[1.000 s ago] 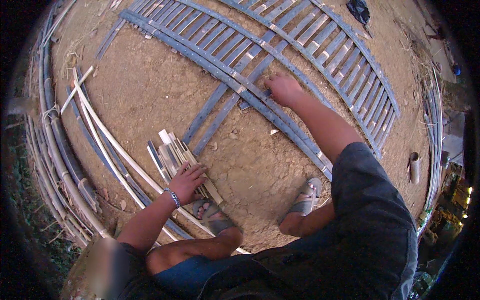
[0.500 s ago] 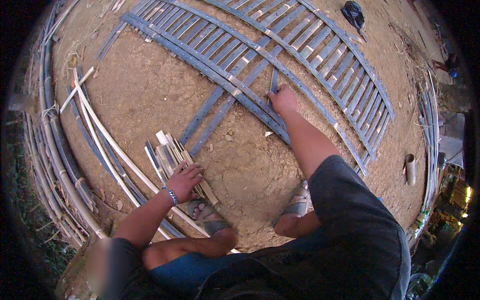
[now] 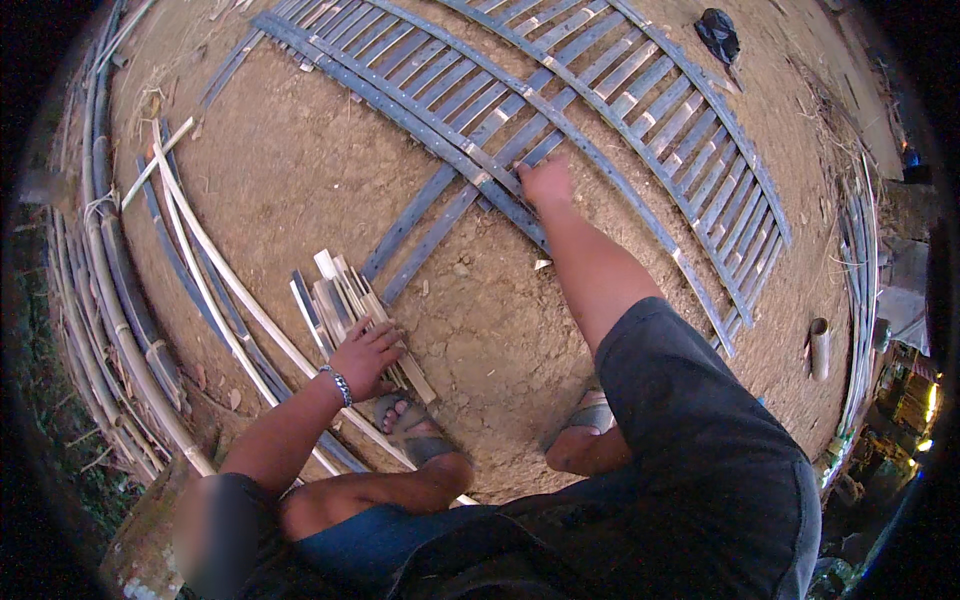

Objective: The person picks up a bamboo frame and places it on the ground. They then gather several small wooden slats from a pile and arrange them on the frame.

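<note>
My right hand (image 3: pixel 546 183) reaches far forward, its fingers closed at the near end of a short dark bamboo slat (image 3: pixel 543 149). That slat lies slantwise between two long rails of a dark bamboo lattice frame (image 3: pixel 440 138), about in line with the slats beside it. The fingertips hide its near end, where it meets the rail. My left hand (image 3: pixel 366 354), with a chain bracelet at the wrist, rests with fingers spread on a bundle of pale split slats (image 3: pixel 338 300) on the dirt by my left foot. It grips none of them.
A second lattice panel (image 3: pixel 690 150) lies beyond the first. Two dark strips (image 3: pixel 415 225) run from the frame toward the bundle. Pale long strips (image 3: pixel 200 240) and bamboo poles (image 3: pixel 115 290) lie left. A black plastic bag (image 3: pixel 716 35) and bamboo tube (image 3: pixel 820 350) lie right.
My right hand has moved left toward the near rail, and the slat at its fingers has turned from nearly upright to slanting between the rails. My left hand stays on the bundle.
</note>
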Motion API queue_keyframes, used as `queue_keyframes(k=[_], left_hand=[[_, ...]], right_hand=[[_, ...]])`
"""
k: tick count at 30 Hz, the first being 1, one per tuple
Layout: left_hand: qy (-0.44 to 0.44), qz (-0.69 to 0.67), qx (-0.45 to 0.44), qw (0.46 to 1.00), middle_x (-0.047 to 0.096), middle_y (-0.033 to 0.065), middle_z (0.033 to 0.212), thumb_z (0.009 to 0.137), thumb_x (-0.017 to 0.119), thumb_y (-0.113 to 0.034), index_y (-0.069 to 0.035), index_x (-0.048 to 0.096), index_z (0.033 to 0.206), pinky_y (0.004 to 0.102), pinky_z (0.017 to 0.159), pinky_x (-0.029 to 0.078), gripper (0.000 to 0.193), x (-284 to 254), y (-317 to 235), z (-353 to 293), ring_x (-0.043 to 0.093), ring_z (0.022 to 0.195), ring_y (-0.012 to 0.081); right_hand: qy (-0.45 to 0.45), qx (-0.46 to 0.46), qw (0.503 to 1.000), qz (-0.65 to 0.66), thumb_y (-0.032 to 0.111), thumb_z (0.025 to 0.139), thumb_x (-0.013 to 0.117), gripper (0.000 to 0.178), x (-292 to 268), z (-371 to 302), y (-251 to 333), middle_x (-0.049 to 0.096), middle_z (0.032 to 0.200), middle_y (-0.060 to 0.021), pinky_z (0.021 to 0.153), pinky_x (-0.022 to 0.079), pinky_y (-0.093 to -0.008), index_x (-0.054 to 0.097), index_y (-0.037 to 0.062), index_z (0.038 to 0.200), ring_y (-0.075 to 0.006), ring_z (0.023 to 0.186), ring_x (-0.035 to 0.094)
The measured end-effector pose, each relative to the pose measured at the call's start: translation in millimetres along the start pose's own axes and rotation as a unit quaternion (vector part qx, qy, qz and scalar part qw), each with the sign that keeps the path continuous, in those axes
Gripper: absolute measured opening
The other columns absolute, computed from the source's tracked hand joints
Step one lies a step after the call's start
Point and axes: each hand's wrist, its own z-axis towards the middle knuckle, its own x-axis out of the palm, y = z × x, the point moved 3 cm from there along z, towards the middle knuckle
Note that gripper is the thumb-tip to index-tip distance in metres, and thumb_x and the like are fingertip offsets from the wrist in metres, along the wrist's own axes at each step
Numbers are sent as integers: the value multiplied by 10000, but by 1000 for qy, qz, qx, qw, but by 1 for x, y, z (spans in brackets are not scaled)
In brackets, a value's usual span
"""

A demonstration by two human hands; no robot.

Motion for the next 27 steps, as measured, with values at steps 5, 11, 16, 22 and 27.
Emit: queue_keyframes(k=[5, 11, 16, 22, 27], left_hand=[[-11, -4, -10, 1000, 413, 58, 1482, 679, 771, -382, -180, 583, 1276, 538, 1190, 105, 658, 5, 0, -9, 280, 1433, 242], [-41, -30, 40, 998, 435, 51, 1463, 649, 780, -318, -205, 660, 1166, 538, 1191, 129, 543, 13, 7, -9, 320, 1411, 233], [-91, -42, 16, 995, 372, 55, 1509, 655, 783, -338, -209, 611, 1242, 544, 1187, 135, 625, 12, 5, -21, 305, 1419, 254], [-165, -78, -5, 983, 384, 65, 1501, 682, 778, -360, -185, 561, 1295, 542, 1183, 128, 673, 26, 12, -34, 317, 1414, 238], [-179, -78, -10, 981, 510, 59, 1372, 711, 757, -341, -148, 597, 1221, 539, 1170, 154, 568, 20, 13, -27, 404, 1343, 234]], right_hand=[[51, -7, 998, -29, 406, 791, 728, 776, 10, 3, 4, 603, 1185, -279, 979, 463, -444, 387, -73, 1297, -409, 1128, 581], [-57, -84, 993, -53, 407, 816, 712, 595, -3, -6, 5, 611, 1171, -252, 924, 477, -465, 524, -6, 1201, -390, 1078, 606], [80, -250, 964, 42, 305, 807, 719, 468, 8, -111, 16, 672, 912, -195, 748, 525, -446, 574, 33, 1159, -363, 828, 667], [393, -325, 861, -7, 254, 757, 772, 564, 82, -261, -21, 670, 831, -142, 735, 532, -399, 532, 45, 1222, -326, 783, 668], [430, -204, 879, 30, 235, 731, 793, 519, 99, -300, -42, 666, 873, -151, 763, 518, -421, 530, 54, 1141, -335, 851, 660]])
